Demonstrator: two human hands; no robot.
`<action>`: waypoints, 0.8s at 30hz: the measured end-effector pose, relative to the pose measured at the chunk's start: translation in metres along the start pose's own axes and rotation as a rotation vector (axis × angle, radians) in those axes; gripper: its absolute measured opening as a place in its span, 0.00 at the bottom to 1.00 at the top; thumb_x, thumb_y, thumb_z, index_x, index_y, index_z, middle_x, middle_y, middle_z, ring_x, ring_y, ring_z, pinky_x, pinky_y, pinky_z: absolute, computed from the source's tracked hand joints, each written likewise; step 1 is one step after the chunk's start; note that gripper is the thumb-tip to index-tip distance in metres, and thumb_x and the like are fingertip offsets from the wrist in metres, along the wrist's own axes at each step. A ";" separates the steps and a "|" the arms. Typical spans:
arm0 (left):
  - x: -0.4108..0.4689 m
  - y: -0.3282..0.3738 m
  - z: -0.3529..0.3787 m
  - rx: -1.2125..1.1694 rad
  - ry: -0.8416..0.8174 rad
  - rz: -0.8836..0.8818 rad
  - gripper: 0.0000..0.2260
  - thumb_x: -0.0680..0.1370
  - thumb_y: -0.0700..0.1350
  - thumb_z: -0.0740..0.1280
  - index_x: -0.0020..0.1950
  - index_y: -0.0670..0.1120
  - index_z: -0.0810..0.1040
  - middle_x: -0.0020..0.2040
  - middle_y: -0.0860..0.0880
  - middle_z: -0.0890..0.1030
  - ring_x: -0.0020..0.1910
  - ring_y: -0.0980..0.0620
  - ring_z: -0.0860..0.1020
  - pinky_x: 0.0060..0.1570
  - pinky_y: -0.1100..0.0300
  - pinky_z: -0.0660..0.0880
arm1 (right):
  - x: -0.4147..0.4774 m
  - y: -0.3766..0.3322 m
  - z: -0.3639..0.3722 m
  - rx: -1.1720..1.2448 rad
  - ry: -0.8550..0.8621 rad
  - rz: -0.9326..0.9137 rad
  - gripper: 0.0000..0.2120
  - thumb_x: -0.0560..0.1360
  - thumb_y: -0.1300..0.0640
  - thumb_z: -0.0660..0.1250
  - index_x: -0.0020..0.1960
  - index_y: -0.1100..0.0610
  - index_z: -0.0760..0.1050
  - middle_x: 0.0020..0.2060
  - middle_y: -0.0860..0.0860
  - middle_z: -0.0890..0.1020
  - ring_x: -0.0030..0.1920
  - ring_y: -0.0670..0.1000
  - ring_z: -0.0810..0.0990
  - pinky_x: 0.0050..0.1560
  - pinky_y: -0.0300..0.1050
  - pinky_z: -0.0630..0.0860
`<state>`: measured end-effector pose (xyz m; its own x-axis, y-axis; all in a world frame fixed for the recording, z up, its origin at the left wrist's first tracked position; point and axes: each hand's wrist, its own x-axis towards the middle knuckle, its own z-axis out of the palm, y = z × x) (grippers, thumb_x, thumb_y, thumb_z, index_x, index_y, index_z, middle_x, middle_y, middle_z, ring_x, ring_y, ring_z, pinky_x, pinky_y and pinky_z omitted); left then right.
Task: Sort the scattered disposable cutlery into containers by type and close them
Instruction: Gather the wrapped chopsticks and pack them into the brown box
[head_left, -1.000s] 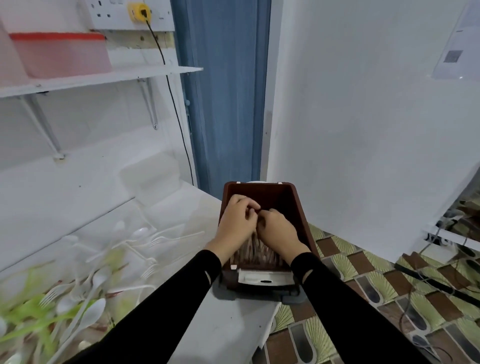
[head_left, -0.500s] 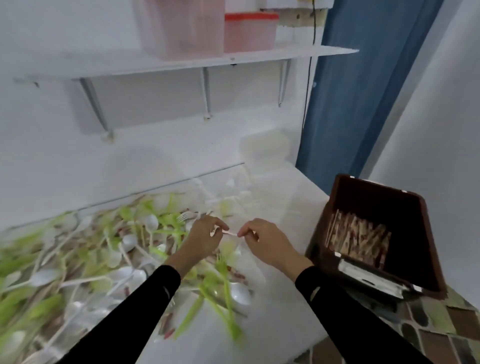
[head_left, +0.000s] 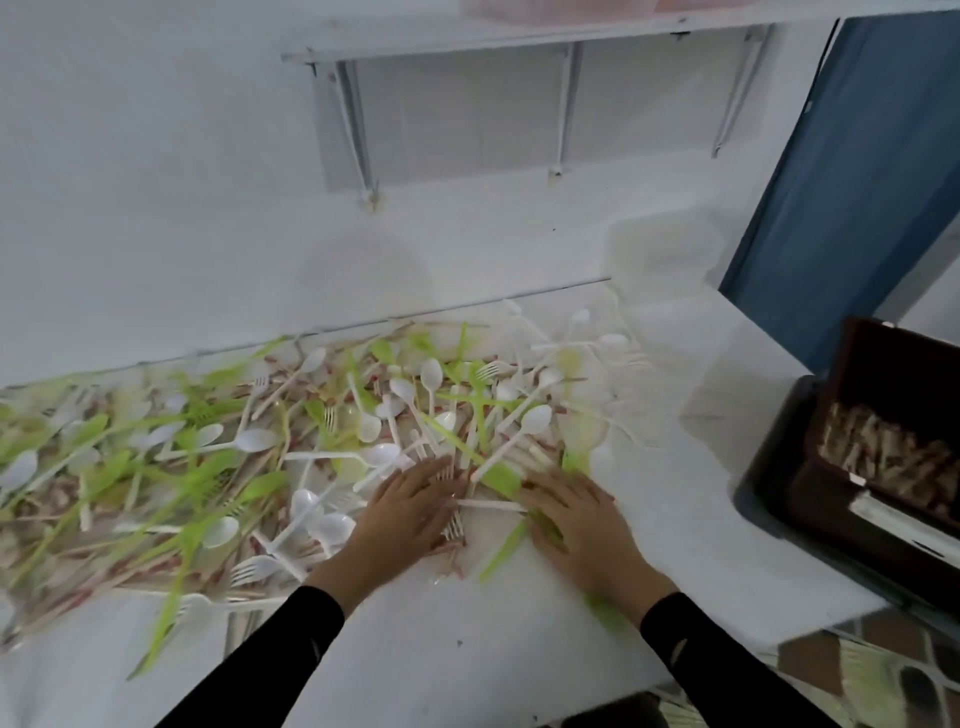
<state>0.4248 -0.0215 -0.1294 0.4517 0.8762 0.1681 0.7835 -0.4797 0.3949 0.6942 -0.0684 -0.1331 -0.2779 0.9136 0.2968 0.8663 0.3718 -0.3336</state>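
A wide pile of disposable cutlery (head_left: 291, 441) covers the white counter: white spoons and forks, green knives and forks, and small wooden pieces mixed together. My left hand (head_left: 410, 506) lies flat, palm down, on the pile's near right edge with fingers spread. My right hand (head_left: 582, 514) rests flat beside it, fingers apart, over a green knife and a white handle. Neither hand grips anything that I can see. At the right stands a dark brown container (head_left: 878, 467), open, with wooden cutlery inside.
The white counter (head_left: 467, 649) ends at the right, where patterned floor tiles (head_left: 857, 670) show below. A white wall shelf on brackets (head_left: 519, 36) hangs overhead. A blue curtain (head_left: 852, 166) hangs at the back right.
My view has swung left from the brown container to the cutlery pile. Both hands left the container, came to the pile, and now press flat on it.
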 end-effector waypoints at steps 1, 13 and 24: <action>-0.001 0.001 -0.003 0.000 -0.007 -0.004 0.26 0.81 0.66 0.44 0.69 0.60 0.73 0.73 0.59 0.68 0.73 0.57 0.65 0.72 0.52 0.62 | -0.001 0.002 0.000 -0.014 0.007 0.027 0.17 0.77 0.46 0.59 0.63 0.46 0.78 0.64 0.44 0.78 0.67 0.50 0.74 0.70 0.48 0.63; 0.025 0.012 -0.017 -0.114 0.114 -0.086 0.22 0.75 0.66 0.56 0.37 0.54 0.81 0.31 0.59 0.76 0.35 0.60 0.74 0.48 0.58 0.71 | 0.013 0.041 -0.040 -0.053 -0.066 0.279 0.24 0.73 0.41 0.48 0.55 0.45 0.80 0.53 0.40 0.81 0.60 0.42 0.76 0.71 0.45 0.53; 0.130 -0.005 -0.047 -0.304 0.014 -0.044 0.14 0.80 0.55 0.62 0.41 0.49 0.79 0.35 0.54 0.79 0.37 0.58 0.77 0.35 0.68 0.70 | 0.069 0.034 -0.020 0.034 -0.028 0.317 0.12 0.78 0.55 0.64 0.57 0.56 0.83 0.58 0.49 0.81 0.59 0.51 0.77 0.60 0.41 0.68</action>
<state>0.4596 0.0966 -0.0675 0.4127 0.8974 0.1559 0.6374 -0.4069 0.6543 0.7130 0.0038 -0.1058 -0.0078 0.9889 0.1485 0.8975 0.0724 -0.4350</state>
